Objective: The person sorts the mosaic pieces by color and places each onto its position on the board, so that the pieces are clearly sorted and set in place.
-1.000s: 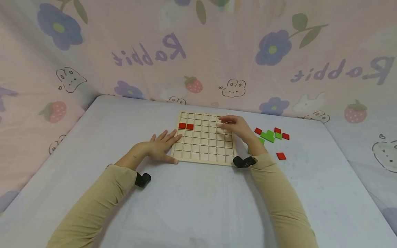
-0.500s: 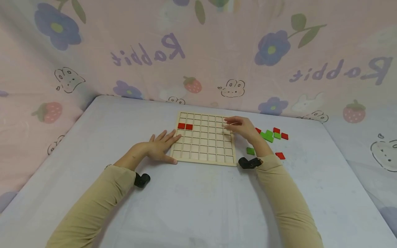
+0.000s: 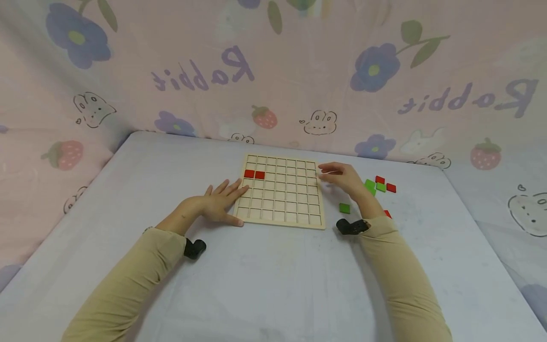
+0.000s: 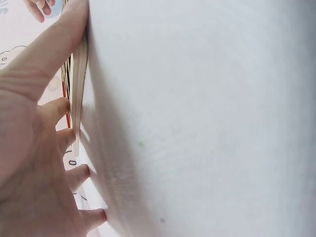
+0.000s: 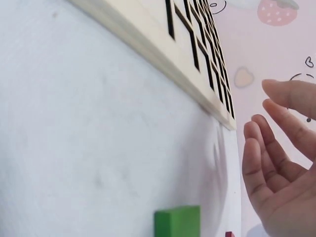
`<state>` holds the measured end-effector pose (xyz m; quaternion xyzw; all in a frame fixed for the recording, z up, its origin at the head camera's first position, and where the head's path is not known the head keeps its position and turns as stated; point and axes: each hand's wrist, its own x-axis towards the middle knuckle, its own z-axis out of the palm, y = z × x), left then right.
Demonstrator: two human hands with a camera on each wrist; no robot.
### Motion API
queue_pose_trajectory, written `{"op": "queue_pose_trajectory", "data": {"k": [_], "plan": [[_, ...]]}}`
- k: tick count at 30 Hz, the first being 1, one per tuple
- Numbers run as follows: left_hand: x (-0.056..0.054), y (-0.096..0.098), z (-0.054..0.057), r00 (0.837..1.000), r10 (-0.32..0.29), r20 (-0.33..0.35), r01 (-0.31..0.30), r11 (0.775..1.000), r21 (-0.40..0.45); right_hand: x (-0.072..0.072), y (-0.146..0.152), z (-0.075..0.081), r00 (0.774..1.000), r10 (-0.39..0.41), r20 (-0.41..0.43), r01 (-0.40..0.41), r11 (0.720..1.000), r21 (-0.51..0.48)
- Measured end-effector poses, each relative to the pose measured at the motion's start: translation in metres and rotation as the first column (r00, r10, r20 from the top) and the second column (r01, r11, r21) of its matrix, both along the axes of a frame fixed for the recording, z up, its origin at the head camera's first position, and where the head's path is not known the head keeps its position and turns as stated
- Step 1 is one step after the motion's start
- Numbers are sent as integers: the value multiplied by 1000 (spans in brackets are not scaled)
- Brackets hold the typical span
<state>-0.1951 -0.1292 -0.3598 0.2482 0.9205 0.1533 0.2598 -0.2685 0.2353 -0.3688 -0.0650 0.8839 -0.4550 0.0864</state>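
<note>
Clerk: What is listed as placed?

Checker: Two items: a flat red square tile (image 3: 249,174) and a matching red tile (image 3: 259,175), set side by side in the pale wooden gridded board (image 3: 279,194), at its left side, third row from the far edge. The other cells in sight are unfilled; a little of the left edge is covered.

Clerk: What is left over?

Checker: On the white-covered bench (image 3: 265,275), right of the board: a flat green square tile (image 3: 344,208), near the board; a farther green tile (image 3: 381,187), grouped with two loose red tiles (image 3: 391,188); more green (image 3: 370,186), partly hidden by the wrist; and a red piece (image 3: 387,213), mostly covered by the beige sleeve (image 3: 410,280). A full count cannot be given.

Clerk: And the hands?

Checker: The left hand (image 3: 219,207) is laid at the board's left edge, fingers spread wide. The right hand (image 3: 344,179) is held just beside the right edge, fingers slightly bent and parted from the thumb; nothing is seen held.

Clerk: Progress?

Checker: Judged early: few cells are filled, and a fresh tile would have to be fetched.
</note>
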Motion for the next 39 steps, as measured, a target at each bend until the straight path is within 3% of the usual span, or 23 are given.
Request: {"op": "queue_pose_trajectory", "data": {"k": [12,31,39], "plan": [[0,-1,-1,1000,-1,-3,1,1000,-15,5,14,-1,997,-67,31,66,997,43],[-2,-1,-4,1000,-4,-16,3,1000,-25,7,37,2,991,-136,10,134,985,109],[-2,-1,-2,1000,-4,-24,4,1000,-24,9,49,1,991,-132,19,129,984,124]]}}
